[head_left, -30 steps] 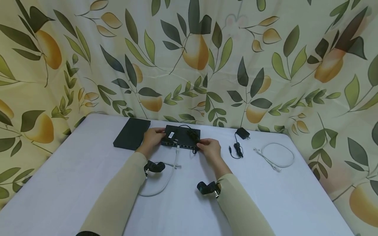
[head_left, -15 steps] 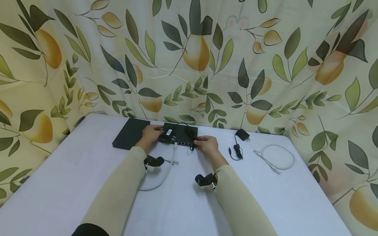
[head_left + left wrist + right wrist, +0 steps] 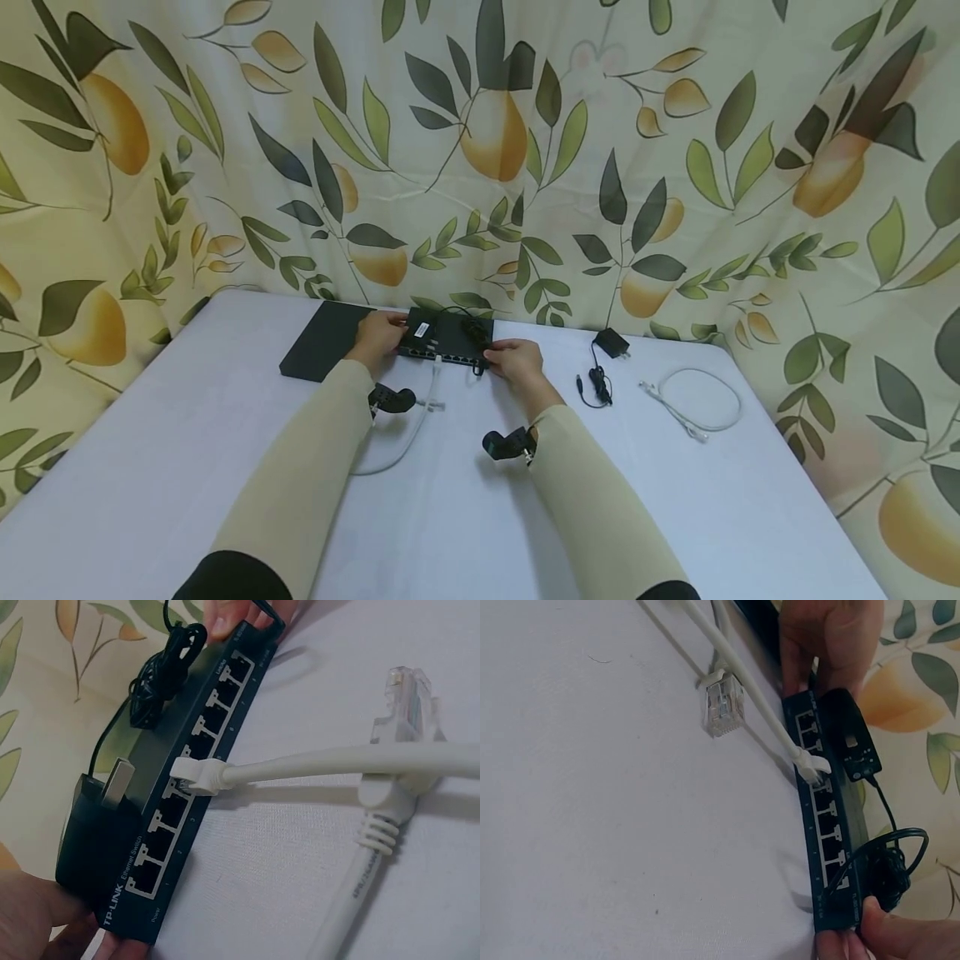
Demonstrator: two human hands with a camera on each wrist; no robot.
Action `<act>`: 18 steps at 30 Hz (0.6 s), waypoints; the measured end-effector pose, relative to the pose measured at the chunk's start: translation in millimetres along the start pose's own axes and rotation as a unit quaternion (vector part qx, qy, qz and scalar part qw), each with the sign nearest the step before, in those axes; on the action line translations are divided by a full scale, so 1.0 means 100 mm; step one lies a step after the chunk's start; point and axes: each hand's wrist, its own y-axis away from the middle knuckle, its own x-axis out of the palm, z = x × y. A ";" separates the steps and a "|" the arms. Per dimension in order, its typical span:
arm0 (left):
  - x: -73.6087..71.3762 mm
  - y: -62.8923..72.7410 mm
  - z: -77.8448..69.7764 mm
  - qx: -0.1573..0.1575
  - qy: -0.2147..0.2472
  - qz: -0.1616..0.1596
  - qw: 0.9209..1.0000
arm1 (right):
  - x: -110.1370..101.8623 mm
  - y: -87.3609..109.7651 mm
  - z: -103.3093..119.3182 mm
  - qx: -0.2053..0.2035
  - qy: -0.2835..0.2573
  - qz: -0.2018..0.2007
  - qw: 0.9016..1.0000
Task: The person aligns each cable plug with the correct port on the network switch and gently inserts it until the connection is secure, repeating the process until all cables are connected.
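A black TP-LINK Ethernet switch (image 3: 450,337) lies between my hands, its row of ports facing me. My left hand (image 3: 377,340) grips its left end, thumb by the black power adapter (image 3: 82,847) that rests on top. At the opposite end, my right hand (image 3: 517,362) pinches the corner between thumb and fingers. A bundled black cord (image 3: 161,679) also sits on the switch. One white network cable (image 3: 408,446) has its plug (image 3: 199,776) in a middle port. The cable's other clear plug (image 3: 724,705) lies loose on the white cloth in front.
A flat black box (image 3: 318,343) lies just left of the switch, partly behind my left hand. To the right are a second black power adapter (image 3: 611,342) with a bundled cord and a coiled white network cable (image 3: 738,408). A patterned curtain (image 3: 487,208) hangs behind the table.
Both hands have shifted the switch, with the adapter and cord on it, slightly left and away from me, closer to the black box. The plugged-in white cable has followed.
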 end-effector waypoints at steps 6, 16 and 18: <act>-0.03 0.02 -0.04 0.004 -0.011 -0.008 1.000 | 0.02 -0.02 0.02 0.002 0.001 -0.006 1.000; -0.36 0.04 0.07 0.084 -0.022 -0.097 0.992 | 0.03 -0.05 -0.03 0.016 -0.003 -0.009 1.000; -0.55 0.01 0.13 0.101 -0.037 -0.133 0.985 | 0.03 -0.07 -0.04 0.017 -0.001 -0.011 1.000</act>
